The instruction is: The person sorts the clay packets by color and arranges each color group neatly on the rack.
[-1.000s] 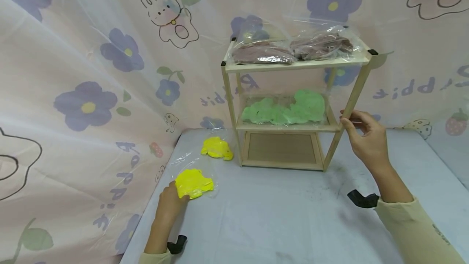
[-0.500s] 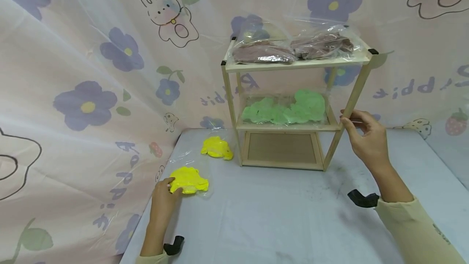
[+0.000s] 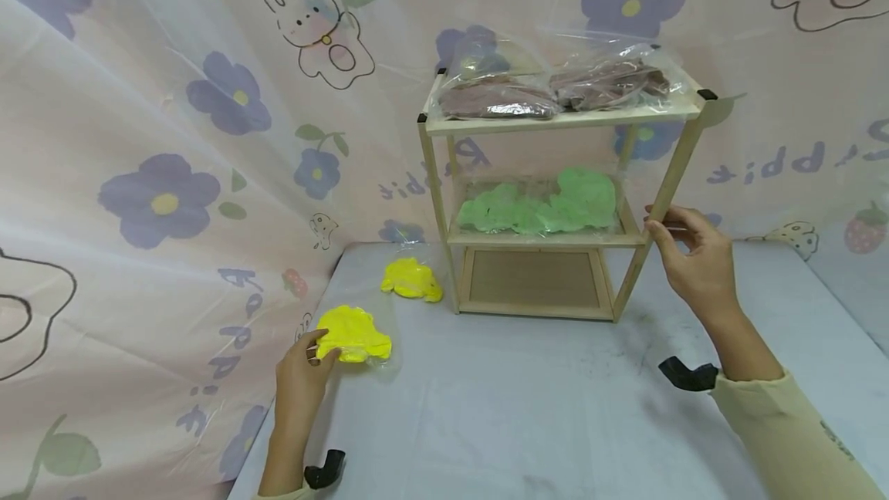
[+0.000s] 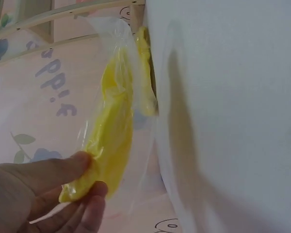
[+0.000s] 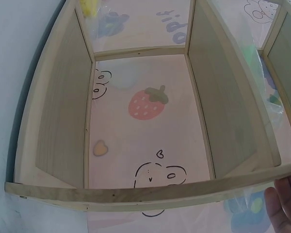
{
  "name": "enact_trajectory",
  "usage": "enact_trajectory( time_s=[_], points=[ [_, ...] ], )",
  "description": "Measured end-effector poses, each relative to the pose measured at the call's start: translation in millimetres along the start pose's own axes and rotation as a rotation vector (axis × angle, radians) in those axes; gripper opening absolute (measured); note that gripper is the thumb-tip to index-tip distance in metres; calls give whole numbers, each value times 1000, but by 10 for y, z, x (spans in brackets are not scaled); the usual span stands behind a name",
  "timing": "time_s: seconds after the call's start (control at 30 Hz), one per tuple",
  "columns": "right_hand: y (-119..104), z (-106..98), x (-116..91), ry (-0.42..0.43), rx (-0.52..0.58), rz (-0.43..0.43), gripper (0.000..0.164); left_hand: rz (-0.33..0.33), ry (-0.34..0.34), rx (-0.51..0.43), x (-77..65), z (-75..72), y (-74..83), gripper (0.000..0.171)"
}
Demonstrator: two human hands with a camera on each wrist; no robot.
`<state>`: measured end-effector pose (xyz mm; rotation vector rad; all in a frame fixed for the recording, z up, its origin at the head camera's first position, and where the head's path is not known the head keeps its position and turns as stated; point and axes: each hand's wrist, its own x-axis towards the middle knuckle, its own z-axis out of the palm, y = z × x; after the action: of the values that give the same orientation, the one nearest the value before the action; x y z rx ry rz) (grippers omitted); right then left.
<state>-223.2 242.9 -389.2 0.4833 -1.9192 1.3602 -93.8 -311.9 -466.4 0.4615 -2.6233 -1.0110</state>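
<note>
My left hand [image 3: 300,380] pinches the near edge of a clear bag of yellow clay-like stuff [image 3: 353,334]. In the left wrist view this bag [image 4: 114,126] hangs tilted above the white table, its shadow beside it, with thumb and fingers on its lower end. A second yellow bag [image 3: 411,280] lies on the table beside the shelf's left leg. My right hand [image 3: 698,265] holds the right front post of a wooden shelf rack [image 3: 545,240], thumb in front and fingertips partly hidden behind. In the right wrist view only some fingers [image 5: 283,201] show at the post.
Bags of brown stuff [image 3: 496,99] lie on the rack's top shelf. A bag of green stuff [image 3: 586,199] covers much of the middle shelf, and the bottom shelf [image 3: 535,280] is a bare board. A patterned curtain [image 3: 167,268] hangs behind and left of the table [image 3: 514,407].
My left hand has lifted the near yellow bag and shifted it slightly left and away from me. The right hand keeps its hold on the post, and the rack has not moved.
</note>
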Motion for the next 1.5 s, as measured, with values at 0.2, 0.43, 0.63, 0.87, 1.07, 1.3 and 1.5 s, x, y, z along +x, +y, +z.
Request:
enact_trajectory(
  time_s=[0.2,0.43,0.63,0.87,1.07,1.3,1.5],
  points=[
    [-12,-1,1,1,-1,4,22,65,66,-1,-21,-30,42,47],
    [-8,-2,-1,0,-22,13,22,187,184,-61,-76,-54,107,49],
    [-1,-5,-2,2,-24,11,21,347,227,-233,-108,-37,178,53],
    [13,-5,7,-4,-7,5,22,489,215,-381,-144,20,221,51],
    [16,-10,2,-1,-14,12,22,566,176,-515,-172,105,221,49],
    [9,-10,4,-4,-21,-5,21,692,130,-558,-198,226,212,44],
    [13,-13,2,-8,-24,-5,22,793,66,-541,-232,328,217,45]
  ],
)
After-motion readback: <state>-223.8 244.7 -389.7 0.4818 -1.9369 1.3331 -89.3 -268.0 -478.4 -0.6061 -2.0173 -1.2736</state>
